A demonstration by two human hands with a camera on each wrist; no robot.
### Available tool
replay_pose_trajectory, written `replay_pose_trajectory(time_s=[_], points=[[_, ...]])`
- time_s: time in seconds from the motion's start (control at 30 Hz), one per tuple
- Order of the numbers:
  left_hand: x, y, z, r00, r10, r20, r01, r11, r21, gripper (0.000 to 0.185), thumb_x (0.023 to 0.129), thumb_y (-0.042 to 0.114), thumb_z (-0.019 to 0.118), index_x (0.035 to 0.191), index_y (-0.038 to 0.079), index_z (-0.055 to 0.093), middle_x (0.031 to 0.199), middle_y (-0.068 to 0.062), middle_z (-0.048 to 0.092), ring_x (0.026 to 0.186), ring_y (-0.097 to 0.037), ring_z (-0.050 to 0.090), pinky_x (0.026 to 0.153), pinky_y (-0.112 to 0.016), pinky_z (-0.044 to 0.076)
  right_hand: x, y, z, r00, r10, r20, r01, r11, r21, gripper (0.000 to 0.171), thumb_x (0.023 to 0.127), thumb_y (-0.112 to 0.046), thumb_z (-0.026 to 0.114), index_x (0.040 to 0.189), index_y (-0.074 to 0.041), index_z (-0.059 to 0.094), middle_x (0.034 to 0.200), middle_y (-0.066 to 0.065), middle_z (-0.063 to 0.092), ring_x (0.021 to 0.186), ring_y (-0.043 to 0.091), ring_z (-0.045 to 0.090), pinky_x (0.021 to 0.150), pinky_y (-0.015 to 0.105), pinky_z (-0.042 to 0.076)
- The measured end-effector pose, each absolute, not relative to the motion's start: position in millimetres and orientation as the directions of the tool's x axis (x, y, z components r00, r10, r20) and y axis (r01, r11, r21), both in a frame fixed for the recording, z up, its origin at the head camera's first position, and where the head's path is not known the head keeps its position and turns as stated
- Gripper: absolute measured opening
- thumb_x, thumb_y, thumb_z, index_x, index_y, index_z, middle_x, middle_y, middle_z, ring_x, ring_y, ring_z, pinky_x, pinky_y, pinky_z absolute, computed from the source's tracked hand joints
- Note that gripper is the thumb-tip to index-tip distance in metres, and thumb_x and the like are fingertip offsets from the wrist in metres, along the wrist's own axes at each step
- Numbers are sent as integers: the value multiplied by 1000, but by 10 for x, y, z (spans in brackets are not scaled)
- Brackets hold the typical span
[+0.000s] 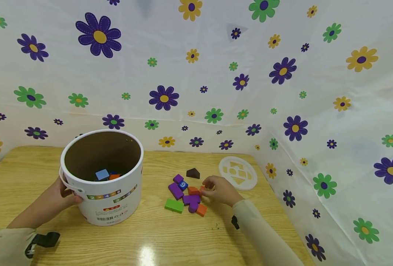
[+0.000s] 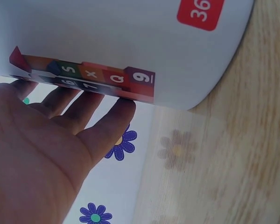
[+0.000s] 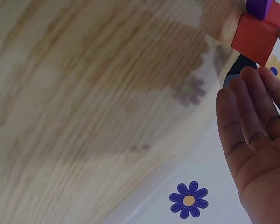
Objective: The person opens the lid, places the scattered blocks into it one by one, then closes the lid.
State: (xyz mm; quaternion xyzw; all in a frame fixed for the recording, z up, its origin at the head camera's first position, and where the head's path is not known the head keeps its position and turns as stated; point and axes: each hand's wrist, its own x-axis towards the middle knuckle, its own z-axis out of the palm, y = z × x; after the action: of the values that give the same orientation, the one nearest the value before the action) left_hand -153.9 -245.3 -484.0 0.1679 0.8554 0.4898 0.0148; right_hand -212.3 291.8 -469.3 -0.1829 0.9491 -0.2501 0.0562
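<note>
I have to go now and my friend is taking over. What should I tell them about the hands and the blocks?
Left hand: straight fingers rest against the side of the white bucket, steadying it.
Right hand: at the block pile on the wooden table, fingertips at an orange block; whether it grips it is unclear.
Done: a few blocks, one blue, already lie in the bucket.
Left: about eight blocks remain on the table, including a green one and a dark brown one. The shape-sorter lid lies off the bucket, behind the right hand.
</note>
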Motion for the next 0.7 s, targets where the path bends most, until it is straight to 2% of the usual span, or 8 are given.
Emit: replay_pose_trajectory(time_s=[0.1, 0.17, 0.2, 0.33, 0.43, 0.53, 0.6, 0.7], points=[[-1538, -2448, -4839, -946, 295, 134, 266, 470, 842, 90, 103, 42, 63, 164, 36, -2, 159, -18, 29, 136, -27, 40, 101, -40, 54, -2114, 2915, -4692, -929, -369, -29, -304, 805, -509, 20, 94, -32, 78, 104, -15, 74, 93, -7, 69, 88, 12, 63, 82, 36, 56], [-1539, -2448, -4841, -947, 292, 130, 261, 472, 842, 89, 103, 42, 63, 164, 35, -2, 159, -17, 29, 136, -31, 40, 101, -42, 54, -2109, 2912, -4700, -930, -365, -35, -294, 800, -523, 18, 94, -30, 78, 103, -15, 74, 93, -8, 70, 89, 12, 65, 83, 37, 58], [-1539, -2448, -4843, -948, 292, 130, 260, 469, 844, 89, 103, 42, 63, 164, 35, -1, 159, -17, 30, 136, -28, 40, 101, -40, 54, -2106, 2909, -4704, -932, -361, -39, -286, 797, -532, 17, 95, -29, 78, 104, -15, 74, 93, -7, 71, 90, 13, 66, 84, 37, 59], [-1539, -2454, -4859, -947, 290, 136, 263, 461, 848, 88, 103, 40, 64, 164, 36, 0, 158, -15, 31, 124, 4, 37, 90, -13, 46, -2104, 2896, -4716, -936, -348, -50, -264, 790, -554, 17, 95, -26, 77, 106, -13, 74, 97, -5, 73, 95, 17, 70, 89, 40, 61], [-1537, -2460, -4866, -947, 289, 140, 264, 453, 852, 88, 102, 40, 64, 164, 36, 1, 157, -15, 31, 121, 10, 34, 89, -11, 44, -2109, 2885, -4718, -935, -350, -52, -267, 793, -548, 18, 96, -25, 76, 107, -12, 74, 98, -3, 75, 97, 19, 72, 91, 41, 61], [-1536, -2464, -4866, -947, 289, 137, 262, 455, 851, 88, 102, 40, 64, 164, 36, 1, 157, -14, 31, 122, 10, 34, 91, -14, 46, -2106, 2880, -4721, -934, -353, -47, -273, 794, -543, 19, 96, -25, 76, 108, -10, 74, 99, -2, 75, 98, 20, 73, 92, 42, 60], [-1537, -2462, -4863, -947, 294, 134, 260, 448, 855, 88, 103, 40, 64, 164, 36, 1, 158, -14, 30, 122, 10, 34, 96, -24, 50, -2102, 2883, -4726, -936, -349, -47, -269, 796, -543, 19, 96, -25, 76, 108, -11, 74, 99, -2, 76, 99, 19, 73, 92, 42, 60], [-1540, -2452, -4851, -943, 303, 137, 261, 420, 869, 88, 103, 41, 63, 164, 37, 1, 159, -14, 28, 124, 11, 33, 106, -51, 50, -2095, 2889, -4734, -939, -342, -43, -261, 786, -561, 19, 96, -24, 76, 108, -10, 74, 99, -2, 75, 99, 21, 73, 93, 44, 60]])
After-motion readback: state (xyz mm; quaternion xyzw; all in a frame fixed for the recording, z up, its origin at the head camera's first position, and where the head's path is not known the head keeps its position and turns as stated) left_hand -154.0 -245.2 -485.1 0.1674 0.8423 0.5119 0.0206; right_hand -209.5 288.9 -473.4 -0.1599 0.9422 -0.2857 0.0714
